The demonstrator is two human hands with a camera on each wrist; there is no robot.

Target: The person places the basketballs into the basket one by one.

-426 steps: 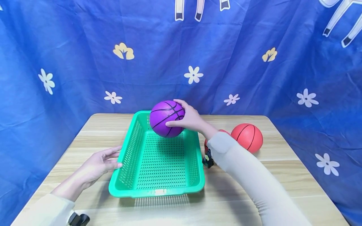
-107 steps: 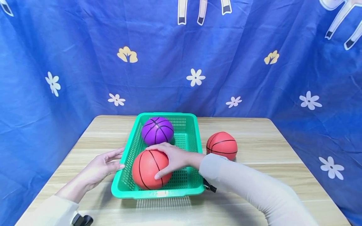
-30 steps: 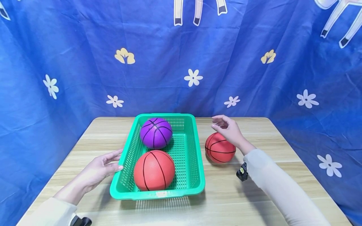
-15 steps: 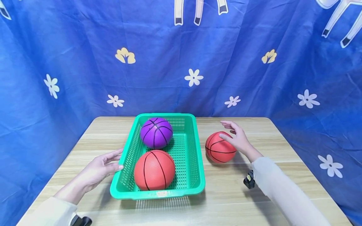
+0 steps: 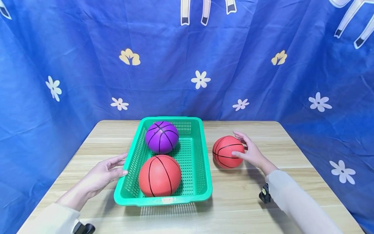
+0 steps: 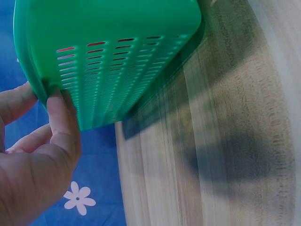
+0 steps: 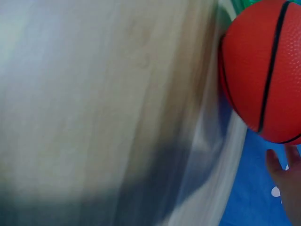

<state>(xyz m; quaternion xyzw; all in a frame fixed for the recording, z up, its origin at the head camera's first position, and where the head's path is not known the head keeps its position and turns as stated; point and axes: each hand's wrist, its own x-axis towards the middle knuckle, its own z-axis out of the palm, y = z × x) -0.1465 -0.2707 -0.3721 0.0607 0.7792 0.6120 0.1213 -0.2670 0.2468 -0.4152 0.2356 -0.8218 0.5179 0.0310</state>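
Observation:
In the head view a green plastic basket [image 5: 208, 169] stands on the table. My left hand [image 5: 102, 175] pinches its left rim; the left wrist view has the fingers [image 6: 59, 113] and thumb on either side of that rim. A purple basketball [image 5: 162, 137] lies at the back of the basket, and a red-orange basketball [image 5: 160, 176] lies in front of it. Right of the basket, another red basketball [image 5: 228, 152] sits on the table. My right hand [image 5: 254, 154] is spread around that ball's right side, thumb in front, fingers partly hidden behind; firm contact is unclear.
The wooden table [image 5: 257, 208] carries the basket and the outside ball, with a narrow gap between them. A blue curtain [image 5: 163, 65] with flowers hangs behind the table's back edge and along its sides.
Earlier the right hand placed the purple ball, then a red one, into the basket. Over the last second it moved right and down from above the remaining ball to its right side.

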